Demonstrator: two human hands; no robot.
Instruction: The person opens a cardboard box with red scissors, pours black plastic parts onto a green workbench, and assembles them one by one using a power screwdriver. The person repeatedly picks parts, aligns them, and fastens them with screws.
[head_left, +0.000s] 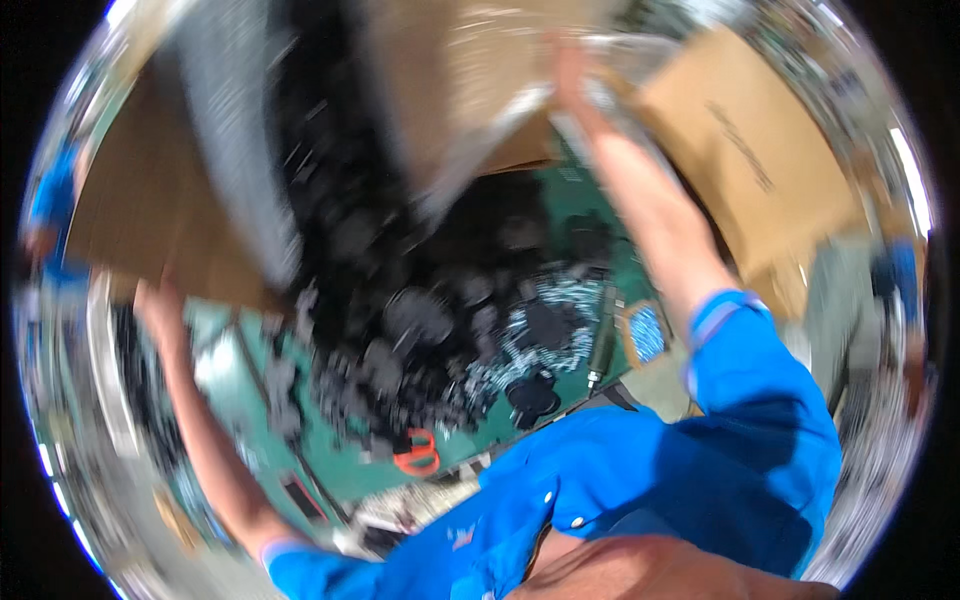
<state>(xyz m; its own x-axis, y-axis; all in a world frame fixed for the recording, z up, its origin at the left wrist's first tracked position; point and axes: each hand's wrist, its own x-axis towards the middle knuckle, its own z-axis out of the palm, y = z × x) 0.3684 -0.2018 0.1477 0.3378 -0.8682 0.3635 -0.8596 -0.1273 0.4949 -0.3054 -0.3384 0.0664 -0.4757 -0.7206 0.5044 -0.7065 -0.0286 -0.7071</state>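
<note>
A large cardboard box (160, 190) is tipped over the green table (340, 475), its mouth facing down. Black pieces (325, 130) stream out past a clear plastic liner (225, 120) and heap up below. My left hand (160, 308) grips the lower edge of a box flap at the left. At the far right side of the box, my right hand (570, 75) is closed on its edge beside the plastic; motion blurs the fingers. Flat, rounded dark pieces (420, 318) make up the pile, partly over small light-blue bits (560, 345).
Orange-handled scissors (417, 453) lie at the pile's near edge. A dark green tool (603, 340) and a small box of blue bits (646, 333) are to the right. A phone-like dark object (302, 498) lies near left. Another person's blue sleeve (60, 200) shows far left.
</note>
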